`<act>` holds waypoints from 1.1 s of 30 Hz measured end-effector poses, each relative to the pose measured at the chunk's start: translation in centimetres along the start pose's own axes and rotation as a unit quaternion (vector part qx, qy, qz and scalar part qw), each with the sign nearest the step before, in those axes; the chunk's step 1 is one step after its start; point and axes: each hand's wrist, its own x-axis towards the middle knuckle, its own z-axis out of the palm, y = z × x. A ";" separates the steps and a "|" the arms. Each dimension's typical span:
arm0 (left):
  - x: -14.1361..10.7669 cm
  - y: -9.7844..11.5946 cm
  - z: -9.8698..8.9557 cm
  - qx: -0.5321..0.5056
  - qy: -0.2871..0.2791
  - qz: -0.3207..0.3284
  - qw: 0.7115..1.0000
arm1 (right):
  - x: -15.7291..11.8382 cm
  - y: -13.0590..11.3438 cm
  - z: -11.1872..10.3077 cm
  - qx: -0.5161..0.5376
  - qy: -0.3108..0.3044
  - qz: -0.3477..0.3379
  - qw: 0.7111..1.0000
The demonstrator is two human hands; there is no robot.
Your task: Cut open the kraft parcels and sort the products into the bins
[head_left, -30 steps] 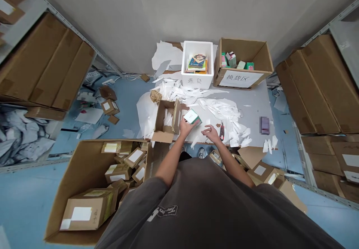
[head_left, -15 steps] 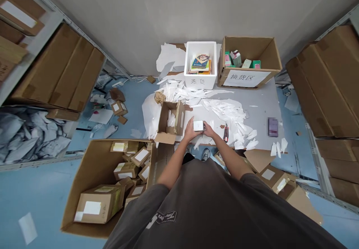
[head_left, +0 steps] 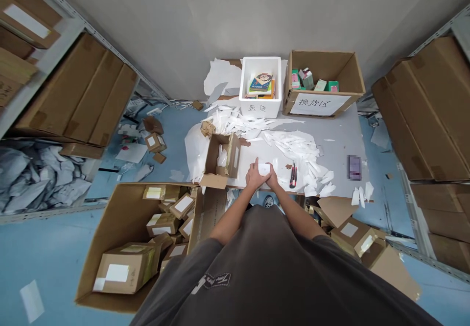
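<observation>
Your right hand [head_left: 272, 179] has moved in since a second ago, joining your left hand [head_left: 253, 175] on the small white-topped box [head_left: 264, 169]. Your grip is closed around it from both sides, near the counter's [head_left: 341, 142] front edge. An open carton [head_left: 232, 158] stands to its left; a red-and-black knife [head_left: 293, 175] lies to the right, beside paper scraps [head_left: 293, 142].

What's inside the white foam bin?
The white foam bin holds stacked books, a partly blue cover on top. It hides much of those beneath, so their number can't be told.
</observation>
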 end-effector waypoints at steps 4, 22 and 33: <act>0.7 -0.9 -2.6 0.052 -0.090 0.126 0.986 | 1.7 -0.5 -1.1 -0.050 -0.021 -0.029 0.998; 5.6 -0.1 -5.1 0.085 -0.100 0.153 0.979 | 3.5 -6.3 -0.6 -0.204 -0.076 0.068 0.974; 6.9 -4.2 -4.6 -0.232 -0.108 0.006 0.967 | 3.9 -6.6 -1.7 -0.119 -0.134 0.094 0.979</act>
